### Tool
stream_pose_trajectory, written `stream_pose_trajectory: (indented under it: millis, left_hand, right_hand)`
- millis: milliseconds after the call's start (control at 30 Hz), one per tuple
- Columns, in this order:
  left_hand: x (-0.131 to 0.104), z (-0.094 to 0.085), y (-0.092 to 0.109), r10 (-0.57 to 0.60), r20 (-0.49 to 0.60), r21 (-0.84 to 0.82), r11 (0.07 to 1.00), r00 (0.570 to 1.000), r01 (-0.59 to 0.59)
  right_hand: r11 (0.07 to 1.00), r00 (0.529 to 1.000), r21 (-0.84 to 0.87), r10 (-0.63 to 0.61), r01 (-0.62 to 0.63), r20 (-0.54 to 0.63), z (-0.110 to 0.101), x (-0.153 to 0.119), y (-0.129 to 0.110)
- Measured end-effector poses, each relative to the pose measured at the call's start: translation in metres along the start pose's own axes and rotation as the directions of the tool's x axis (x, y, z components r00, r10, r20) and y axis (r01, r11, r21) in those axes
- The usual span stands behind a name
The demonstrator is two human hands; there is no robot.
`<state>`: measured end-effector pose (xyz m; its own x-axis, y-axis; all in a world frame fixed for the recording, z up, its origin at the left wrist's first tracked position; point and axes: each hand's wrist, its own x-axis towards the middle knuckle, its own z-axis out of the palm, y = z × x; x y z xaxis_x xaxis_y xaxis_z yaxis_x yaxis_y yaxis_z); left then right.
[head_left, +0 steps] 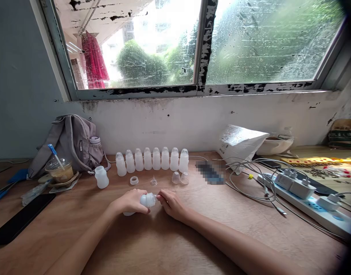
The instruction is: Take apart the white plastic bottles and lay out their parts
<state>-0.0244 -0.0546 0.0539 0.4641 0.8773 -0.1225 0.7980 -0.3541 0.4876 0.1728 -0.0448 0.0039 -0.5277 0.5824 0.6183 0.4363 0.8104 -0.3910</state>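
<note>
My left hand (133, 201) is wrapped round a translucent white bottle (148, 200), tilted on its side with its top to the right. At that top, the fingers of my right hand (171, 204) are pinched together on the small tip. Behind my hands lie a white ring (134, 180), a clear nipple-shaped piece (154, 181) and two clear domed caps (176, 177). Several capped bottles (156, 158) stand upright in a row further back. An uncapped bottle (101, 177) stands to the left.
A backpack (73, 145), a drink cup (59, 170) and a black flat object (22, 217) occupy the left. On the right are tangled cables (250, 187), a power strip (313, 206) and a silvery bag (241, 144). A wall with a window stands behind.
</note>
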Motion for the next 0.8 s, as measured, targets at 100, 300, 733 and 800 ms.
stream_pose_trajectory:
  millis: [100, 300, 733, 800]
  left_hand:
    - [0.0003, -0.0016, -0.0010, 0.002, 0.012, -0.035, 0.999, 1.000, -0.001]
    - [0.0013, -0.0045, -0.0023, -0.014, 0.063, -0.167, 0.986, 0.998, 0.024]
    - [0.0019, -0.0038, -0.0036, -0.001, 0.055, -0.251, 0.968, 0.998, 0.014]
    - [0.0018, -0.0032, -0.0046, 0.000, 0.054, -0.254, 0.967, 0.999, 0.014]
  right_hand:
    - [0.999, 0.999, 0.013, -0.046, 0.047, -0.022, 0.0011, 0.0002, 0.0023]
    - [0.984, 0.991, 0.139, -0.101, 0.113, -0.090, -0.0017, 0.0013, -0.0019]
    - [0.982, 0.998, 0.181, 0.057, -0.055, -0.006, -0.0044, 0.0021, -0.0035]
    - [0.979, 0.998, 0.195, 0.057, -0.059, 0.018, -0.0059, 0.0020, -0.0058]
